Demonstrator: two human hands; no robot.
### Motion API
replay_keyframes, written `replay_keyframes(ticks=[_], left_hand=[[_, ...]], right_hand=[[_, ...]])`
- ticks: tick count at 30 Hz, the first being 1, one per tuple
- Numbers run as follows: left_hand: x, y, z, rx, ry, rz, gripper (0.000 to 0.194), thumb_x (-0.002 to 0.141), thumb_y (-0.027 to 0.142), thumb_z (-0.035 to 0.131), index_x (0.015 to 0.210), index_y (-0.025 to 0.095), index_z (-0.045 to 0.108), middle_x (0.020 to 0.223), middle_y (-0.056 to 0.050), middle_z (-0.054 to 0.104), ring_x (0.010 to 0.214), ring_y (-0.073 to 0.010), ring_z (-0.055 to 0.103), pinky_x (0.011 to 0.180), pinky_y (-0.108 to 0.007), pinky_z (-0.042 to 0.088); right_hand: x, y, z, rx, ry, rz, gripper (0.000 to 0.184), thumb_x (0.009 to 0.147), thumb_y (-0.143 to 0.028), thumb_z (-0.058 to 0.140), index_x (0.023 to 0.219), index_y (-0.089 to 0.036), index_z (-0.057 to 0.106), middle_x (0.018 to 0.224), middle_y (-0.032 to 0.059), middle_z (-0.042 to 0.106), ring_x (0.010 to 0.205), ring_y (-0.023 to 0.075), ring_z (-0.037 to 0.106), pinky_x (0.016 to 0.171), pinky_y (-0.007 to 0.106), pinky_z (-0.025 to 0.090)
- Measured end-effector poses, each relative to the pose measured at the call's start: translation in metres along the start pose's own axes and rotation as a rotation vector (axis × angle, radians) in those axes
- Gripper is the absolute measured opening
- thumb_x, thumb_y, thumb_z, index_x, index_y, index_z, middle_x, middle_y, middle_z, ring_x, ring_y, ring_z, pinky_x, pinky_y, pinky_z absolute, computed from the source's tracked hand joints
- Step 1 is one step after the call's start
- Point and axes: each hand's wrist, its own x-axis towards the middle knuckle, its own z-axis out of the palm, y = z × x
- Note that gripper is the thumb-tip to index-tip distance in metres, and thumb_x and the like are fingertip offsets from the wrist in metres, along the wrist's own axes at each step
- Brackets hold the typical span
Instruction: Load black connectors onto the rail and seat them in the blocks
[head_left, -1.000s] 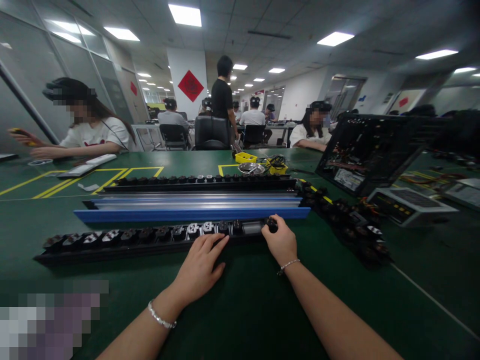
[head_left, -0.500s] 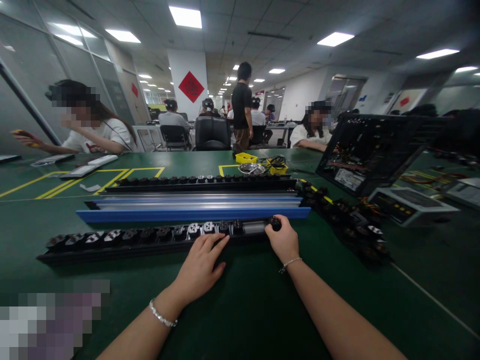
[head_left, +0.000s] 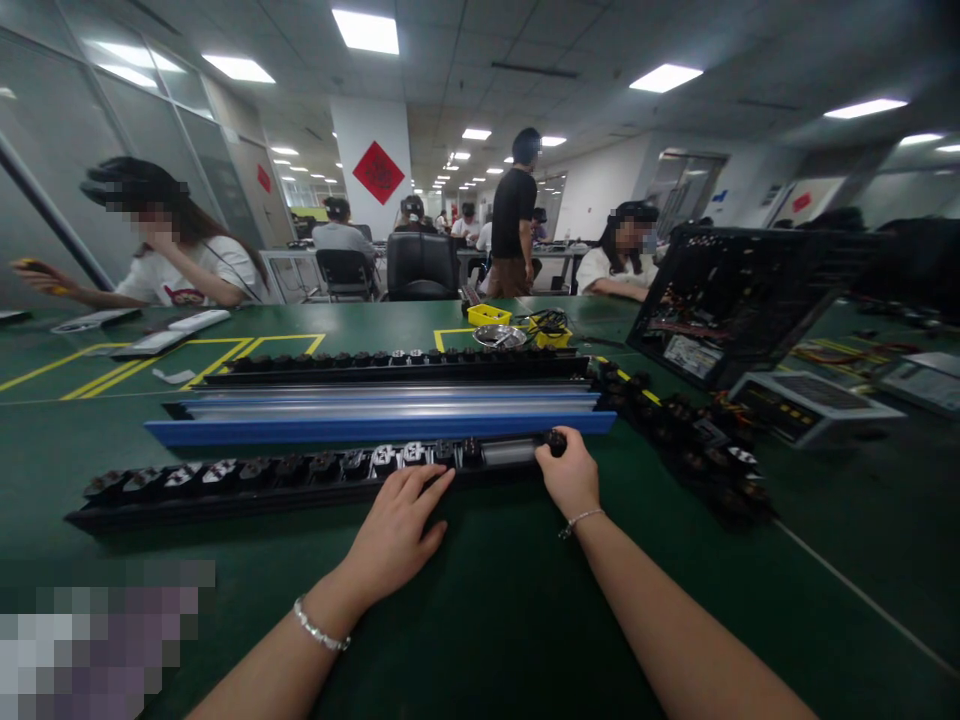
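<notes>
Across the green table lies a long black channel rail (head_left: 247, 505) filled with a row of black and white socket modules (head_left: 322, 466). A bare silvery stretch of its inside shows near the right end. My right hand (head_left: 570, 470) pinches a black socket module (head_left: 555, 443) at that end, its lower part hidden by my fingers. My left hand (head_left: 401, 525) is open, its stretched fingers touching the rail's front edge by the white modules. Behind lie blue and silver metal profiles (head_left: 382, 428), and beyond them another black rail (head_left: 405, 372) with modules.
Right of the rails, loose black modules (head_left: 701, 430) form a curved heap. A power supply (head_left: 814, 405) and an open computer case (head_left: 742, 300) stand further right. A metal bowl (head_left: 499, 337) and yellow trays (head_left: 489, 315) are at the back. Other people sit across the table.
My right hand and the socket module have shifted slightly right along the rail. My left hand stays at the rail's edge. A standing person in the background has moved right.
</notes>
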Motion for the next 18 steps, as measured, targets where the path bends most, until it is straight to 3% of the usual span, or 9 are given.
replay_keyframes(ticks=[7, 13, 18], left_hand=[[0.000, -0.001, 0.000, -0.009, 0.013, 0.011, 0.060, 0.080, 0.023, 0.051, 0.136, 0.028, 0.032, 0.132, -0.005, 0.044, 0.120, -0.0250, 0.038, 0.101, -0.048, 0.036], [0.000, -0.001, 0.001, -0.001, 0.006, 0.011, 0.059, 0.080, 0.023, 0.050, 0.136, 0.028, 0.033, 0.132, -0.005, 0.044, 0.120, -0.0247, 0.037, 0.102, -0.048, 0.035], [0.000, -0.001, 0.000, -0.005, 0.013, 0.009, 0.060, 0.080, 0.023, 0.051, 0.136, 0.028, 0.032, 0.132, -0.004, 0.044, 0.120, -0.0245, 0.037, 0.102, -0.048, 0.035]], right_hand=[[0.019, 0.013, -0.022, -0.103, 0.102, 0.091, 0.037, 0.073, -0.035, 0.048, 0.106, -0.021, 0.056, 0.087, 0.0081, 0.064, 0.076, 0.0226, 0.060, 0.066, 0.032, 0.044], [0.058, 0.060, -0.050, -0.154, 0.292, 0.319, 0.045, 0.077, -0.038, 0.043, 0.116, -0.017, 0.048, 0.093, 0.0131, 0.062, 0.082, 0.0268, 0.059, 0.070, 0.037, 0.043], [0.072, 0.091, -0.046, -0.282, 0.152, 0.249, 0.044, 0.077, -0.035, 0.044, 0.114, -0.013, 0.051, 0.097, 0.0175, 0.060, 0.101, 0.0309, 0.051, 0.079, 0.041, 0.042]])
